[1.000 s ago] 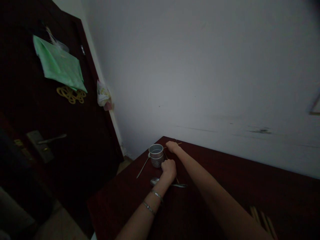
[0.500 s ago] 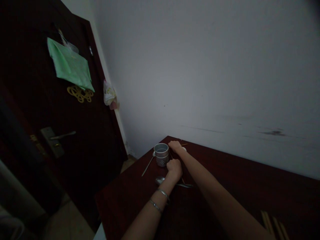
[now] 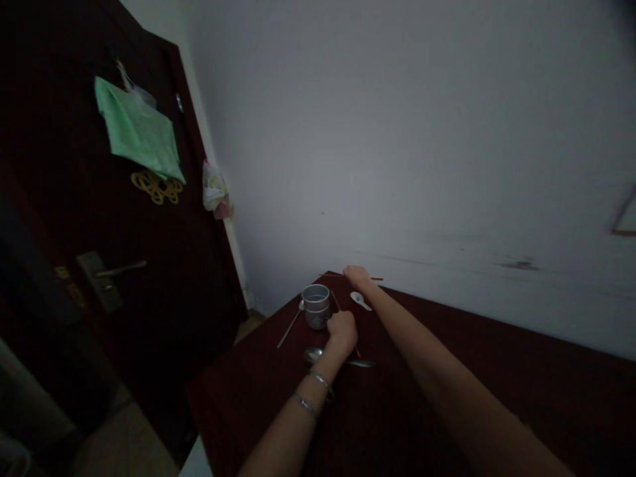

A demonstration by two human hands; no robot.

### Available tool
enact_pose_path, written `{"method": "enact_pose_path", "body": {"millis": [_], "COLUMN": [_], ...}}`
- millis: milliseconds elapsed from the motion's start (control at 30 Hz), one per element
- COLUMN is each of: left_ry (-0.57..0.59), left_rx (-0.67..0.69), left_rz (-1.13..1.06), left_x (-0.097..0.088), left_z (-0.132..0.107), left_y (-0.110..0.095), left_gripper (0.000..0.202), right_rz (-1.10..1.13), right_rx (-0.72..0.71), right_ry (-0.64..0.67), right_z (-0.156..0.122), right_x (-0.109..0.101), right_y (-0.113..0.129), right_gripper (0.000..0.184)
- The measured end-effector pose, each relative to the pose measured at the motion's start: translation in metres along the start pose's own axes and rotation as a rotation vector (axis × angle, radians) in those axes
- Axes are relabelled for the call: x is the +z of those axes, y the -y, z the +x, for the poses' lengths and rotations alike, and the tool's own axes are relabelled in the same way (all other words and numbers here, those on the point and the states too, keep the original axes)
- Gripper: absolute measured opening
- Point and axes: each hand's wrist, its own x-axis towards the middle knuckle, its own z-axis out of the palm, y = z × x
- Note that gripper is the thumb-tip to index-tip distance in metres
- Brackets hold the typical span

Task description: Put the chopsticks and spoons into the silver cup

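Head view, your left hand (image 3: pixel 342 329) closed around a chopstick (image 3: pixel 336 300) beside the metal cup (image 3: pixel 317 309), your right hand (image 3: pixel 356 274) closed around a second chopstick (image 3: pixel 377 279).

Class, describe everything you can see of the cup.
The cup is silver-grey and looks metal, roughly cylindrical, with a pale rim, a band round its middle and a light pattern below. It stands upright, open-topped, near a far corner of the table. The left hand is beside it; whether they touch is unclear, as are any contents.
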Motion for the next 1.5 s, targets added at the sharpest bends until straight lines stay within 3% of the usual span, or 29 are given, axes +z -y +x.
{"method": "enact_pose_path", "body": {"millis": [167,367,533,700,800,900,1067,1267,1500], "left_ry": [-0.057,-0.106,-0.11,0.037,0.125,0.298,0.538,0.686,0.707], "left_rx": [0.038,0.106,0.213,0.28,0.279,0.308,0.359,0.423,0.403], "left_rz": [-0.009,-0.153,-0.307,-0.649,-0.925,-1.148,-1.417,-1.59,-1.655], "left_x": [-0.018,-0.054,-0.079,-0.092,-0.092,-0.085,-0.065,-0.048,-0.036], "left_z": [-0.007,-0.017,-0.022,-0.032,-0.043,-0.053,-0.063,-0.08,-0.094], "left_y": [-0.01,-0.024,-0.034,-0.051,-0.064,-0.078,-0.104,-0.132,-0.157], "left_gripper": [0.032,0.028,0.027,0.03,0.026,0.027,0.03,0.033,0.03], "right_rz": [-0.03,-0.017,0.011,0.02,-0.06,-0.151,-0.284,-0.378,-0.327], "right_rx": [0.096,0.139,0.1,-0.004,-0.021,-0.041,-0.191,-0.265,-0.207], "right_ry": [-0.125,-0.224,-0.327,-0.495,-0.525,-0.578,-0.707,-0.741,-0.722], "right_z": [-0.027,-0.077,-0.146,-0.23,-0.274,-0.31,-0.35,-0.368,-0.371], "right_x": [-0.023,-0.06,-0.092,-0.106,-0.106,-0.102,-0.093,-0.082,-0.067], "right_y": [-0.026,-0.057,-0.089,-0.111,-0.116,-0.115,-0.11,-0.105,-0.112], "right_gripper": [0.029,0.026,0.022,0.017,0.017,0.02,0.021,0.02,0.019]}}
